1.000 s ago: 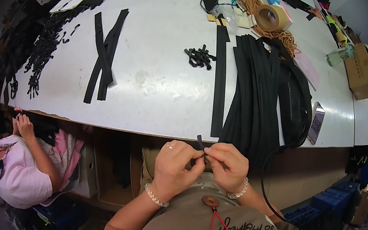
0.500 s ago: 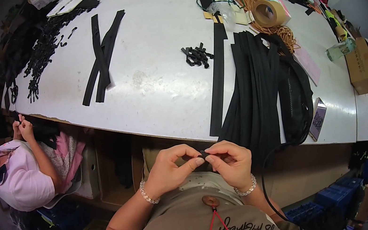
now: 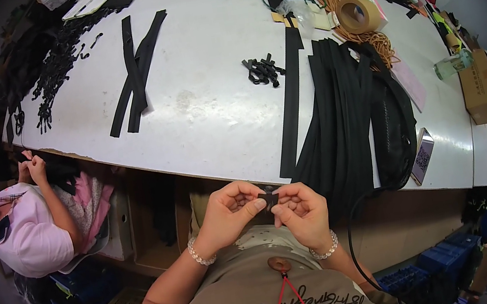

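Just off the table's front edge, my left hand [image 3: 228, 216] and my right hand [image 3: 303, 211] meet in front of my body. Pinched between their thumbs and fingers is a small black piece [image 3: 270, 199], flat like a bit of strip; its exact kind cannot be told. Beyond them on the white table [image 3: 203, 133] lies a little pile of short black pieces [image 3: 264, 71]. A long black strip [image 3: 292, 107] runs toward my right hand, beside a thick bundle of black strips [image 3: 330, 120] that hangs over the edge.
Two crossed black strips [image 3: 137, 80] lie left of centre. At the right are a black bag [image 3: 393, 136], a phone [image 3: 423, 156], a tape roll [image 3: 357, 14] and a cardboard box [image 3: 478, 84]. A co-worker [image 3: 31, 224] sits at the left, near a black heap [image 3: 54, 67].
The small black piece shows more between my fingertips, turned flatter toward view. Both hands have shifted slightly up and to the left, still pinching it.
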A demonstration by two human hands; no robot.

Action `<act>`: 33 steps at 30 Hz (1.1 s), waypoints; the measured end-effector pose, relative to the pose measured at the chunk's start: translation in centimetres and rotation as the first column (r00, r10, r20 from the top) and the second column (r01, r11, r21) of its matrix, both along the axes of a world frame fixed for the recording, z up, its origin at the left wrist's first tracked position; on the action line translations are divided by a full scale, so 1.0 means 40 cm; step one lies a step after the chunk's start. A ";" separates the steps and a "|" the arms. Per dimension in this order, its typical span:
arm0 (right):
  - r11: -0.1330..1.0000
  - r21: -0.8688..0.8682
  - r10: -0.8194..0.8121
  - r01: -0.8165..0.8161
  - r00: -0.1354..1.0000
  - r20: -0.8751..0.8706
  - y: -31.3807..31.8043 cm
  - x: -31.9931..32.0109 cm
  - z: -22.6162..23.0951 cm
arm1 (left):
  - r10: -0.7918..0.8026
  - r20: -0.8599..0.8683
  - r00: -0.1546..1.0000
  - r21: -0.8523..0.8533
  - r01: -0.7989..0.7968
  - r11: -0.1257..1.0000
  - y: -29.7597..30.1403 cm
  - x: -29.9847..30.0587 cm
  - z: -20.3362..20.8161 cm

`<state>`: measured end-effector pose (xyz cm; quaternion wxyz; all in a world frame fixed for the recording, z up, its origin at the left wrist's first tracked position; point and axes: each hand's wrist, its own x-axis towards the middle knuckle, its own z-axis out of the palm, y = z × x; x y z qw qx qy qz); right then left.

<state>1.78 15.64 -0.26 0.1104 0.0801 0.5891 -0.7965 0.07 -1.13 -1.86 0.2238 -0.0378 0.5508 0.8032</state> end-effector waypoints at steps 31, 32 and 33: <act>0.999 0.011 0.037 -0.037 0.998 0.052 -0.011 0.036 -0.100 | -0.001 -0.140 0.990 -0.243 -0.033 0.970 -0.003 0.032 -0.037; 0.996 -0.076 0.050 -0.035 0.979 0.196 -0.010 0.039 -0.115 | 0.058 0.078 0.995 -0.181 -0.043 0.983 -0.001 0.035 -0.051; 0.996 -0.077 0.049 -0.034 0.980 0.195 -0.010 0.041 -0.131 | 0.057 0.077 0.995 -0.182 -0.042 0.982 -0.001 0.035 -0.070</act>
